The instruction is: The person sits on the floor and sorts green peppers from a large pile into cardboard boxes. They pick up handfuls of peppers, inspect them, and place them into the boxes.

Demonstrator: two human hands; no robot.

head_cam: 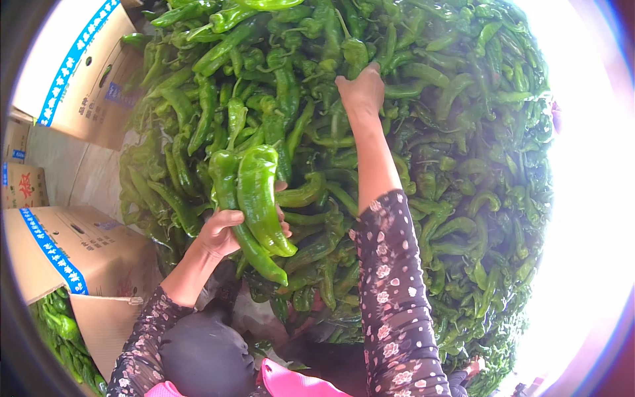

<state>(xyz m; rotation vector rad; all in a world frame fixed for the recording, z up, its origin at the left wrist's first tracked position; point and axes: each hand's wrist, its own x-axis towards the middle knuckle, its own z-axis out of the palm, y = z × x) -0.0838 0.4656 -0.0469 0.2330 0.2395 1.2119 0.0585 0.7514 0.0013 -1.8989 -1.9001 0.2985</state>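
Observation:
My left hand (223, 235) holds a bunch of long green peppers in front of me. On top lie a broad, glossy green pepper (258, 193) and a slimmer, darker green pepper (248, 238), side by side with their tips pointing down to the right. My thumb presses on the slim one; most of the fingers are hidden behind. Farther out, my right hand (364, 92) reaches over the big heap of green peppers (446, 149). Its fingers close around the lower part of a green pepper (354, 53) whose long stem points away from me.
At the left stand printed cardboard boxes with blue tape: an upper box (94, 84), a lower open box (94, 243) with green peppers (62, 322) inside, and another box (25, 186) behind. Another person's hand (475, 366) touches the heap at the lower right. My dark-clad knee (203, 352) is below.

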